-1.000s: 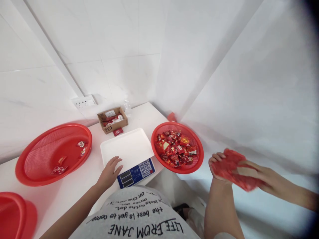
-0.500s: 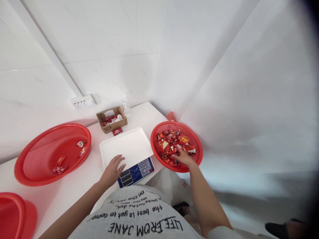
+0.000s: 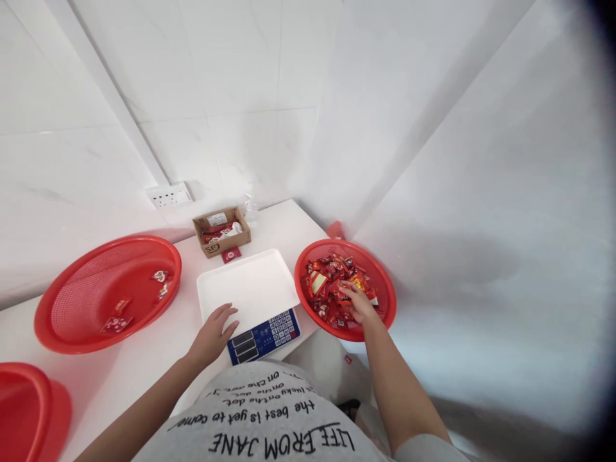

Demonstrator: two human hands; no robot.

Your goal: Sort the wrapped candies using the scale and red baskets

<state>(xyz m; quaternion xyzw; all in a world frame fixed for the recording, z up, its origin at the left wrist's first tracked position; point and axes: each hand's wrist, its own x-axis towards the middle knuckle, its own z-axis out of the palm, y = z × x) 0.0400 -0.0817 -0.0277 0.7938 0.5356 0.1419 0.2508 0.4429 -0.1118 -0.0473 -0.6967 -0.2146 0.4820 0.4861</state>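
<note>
— Two hands, what are they doing?
— Right hand (image 3: pixel 359 303) digs, fingers curled, into the red wrapped sweets (image 3: pixel 332 289) in the round red mesh basket (image 3: pixel 385 292), right of the white-trayed blue electronic scale (image 3: pixel 250 296); whether it grips one I cannot tell. Left hand (image 3: pixel 212 333) rests flat and open on the scale's front edge.
— Progress?
— Early, I judge: tray bare. Sweets lie jumbled, no shared axis.

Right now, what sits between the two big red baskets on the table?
In the head view, the white scale, with the left hand resting on its front edge.
</note>
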